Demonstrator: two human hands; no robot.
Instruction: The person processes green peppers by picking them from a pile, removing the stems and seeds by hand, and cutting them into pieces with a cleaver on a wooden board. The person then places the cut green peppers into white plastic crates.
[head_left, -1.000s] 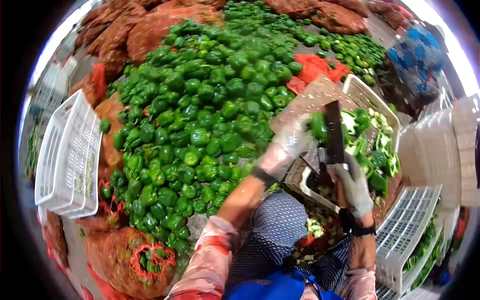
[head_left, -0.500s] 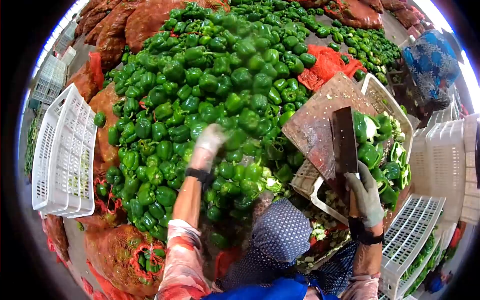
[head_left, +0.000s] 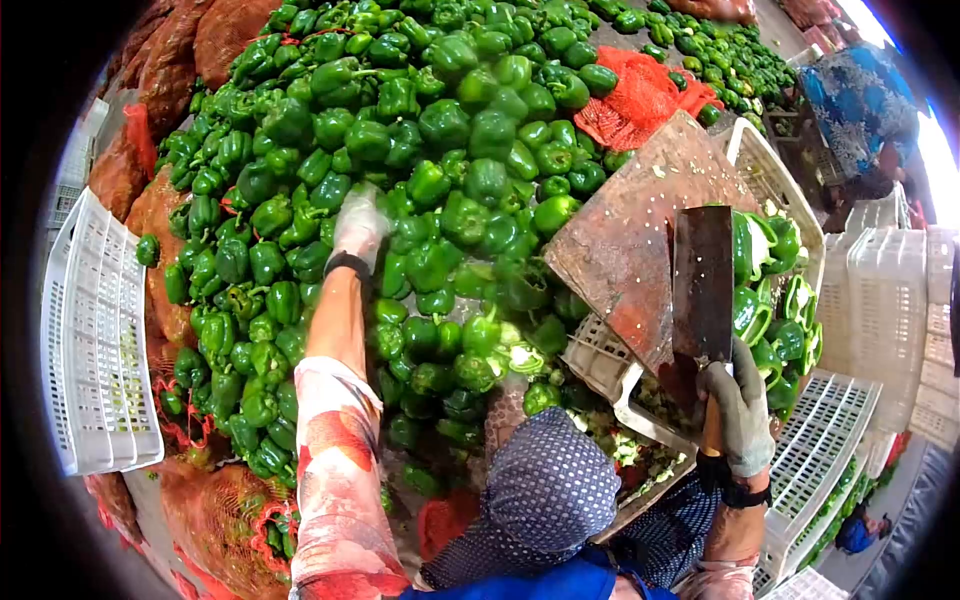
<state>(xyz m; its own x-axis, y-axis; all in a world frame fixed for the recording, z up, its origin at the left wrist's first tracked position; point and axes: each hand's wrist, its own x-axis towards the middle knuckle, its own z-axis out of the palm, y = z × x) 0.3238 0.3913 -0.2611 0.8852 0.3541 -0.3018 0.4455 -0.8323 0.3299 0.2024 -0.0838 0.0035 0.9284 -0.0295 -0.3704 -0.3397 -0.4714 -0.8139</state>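
Note:
A large pile of green peppers spreads in front of me. My left hand, in a pale glove, reaches over the pile and touches or nearly touches peppers; its fingers are blurred. My right hand, in a grey glove, is closed round the handle of a wide cleaver. The blade points away from me, over the right edge of a worn wooden board. Cut green peppers lie just right of the blade, in a white crate partly under the board.
A white crate stands at the left near red mesh sacks. Red netting lies beyond the board. More crates are at the right, and a person in blue patterned clothing is at the upper right.
My left hand has moved left and farther out over the pile. My right hand still holds the cleaver, its blade now turned more flat to view. The whole view has shifted slightly.

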